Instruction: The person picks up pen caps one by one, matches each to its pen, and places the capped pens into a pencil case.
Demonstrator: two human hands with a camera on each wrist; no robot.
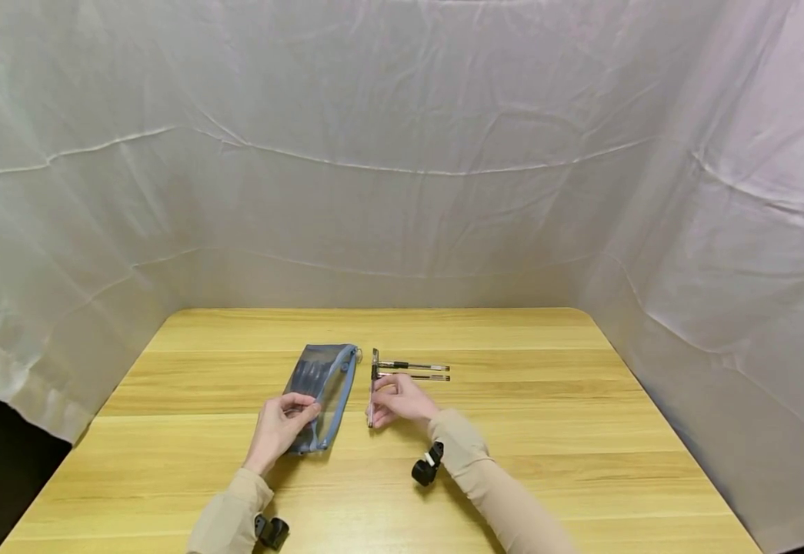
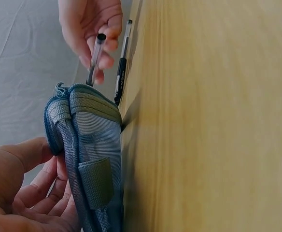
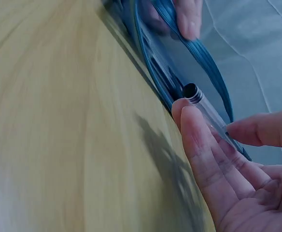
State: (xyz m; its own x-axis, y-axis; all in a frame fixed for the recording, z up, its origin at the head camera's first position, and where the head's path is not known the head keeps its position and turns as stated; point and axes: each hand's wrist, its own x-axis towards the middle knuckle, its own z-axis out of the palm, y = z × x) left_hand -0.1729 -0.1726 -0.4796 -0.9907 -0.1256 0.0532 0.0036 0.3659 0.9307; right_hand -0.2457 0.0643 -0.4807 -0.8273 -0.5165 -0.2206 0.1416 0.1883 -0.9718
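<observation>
A blue mesh zip pouch point(image 1: 313, 369) lies on the table with its zipped mouth spread open toward the right. My left hand point(image 1: 280, 427) pinches the near side of that mouth between thumb and fingers. Just right of the pouch, my right hand point(image 1: 402, 402) holds a clear pen point(image 3: 209, 112) between thumb and fingertips. In the right wrist view the pen's black-tipped end is beside the pouch's blue zipper edge point(image 3: 199, 50). Dark slender shapes show through the mesh, too unclear to name. Two more pens, one upper point(image 1: 429, 368) and one lower point(image 1: 436, 378), lie beyond my right hand.
The wooden table point(image 1: 547, 477) extends around the pouch and pens. Pale grey cloth point(image 1: 402, 215) hangs behind it and along both sides. A small black camera point(image 1: 425, 468) is strapped at the right wrist, another point(image 1: 273, 531) at the left.
</observation>
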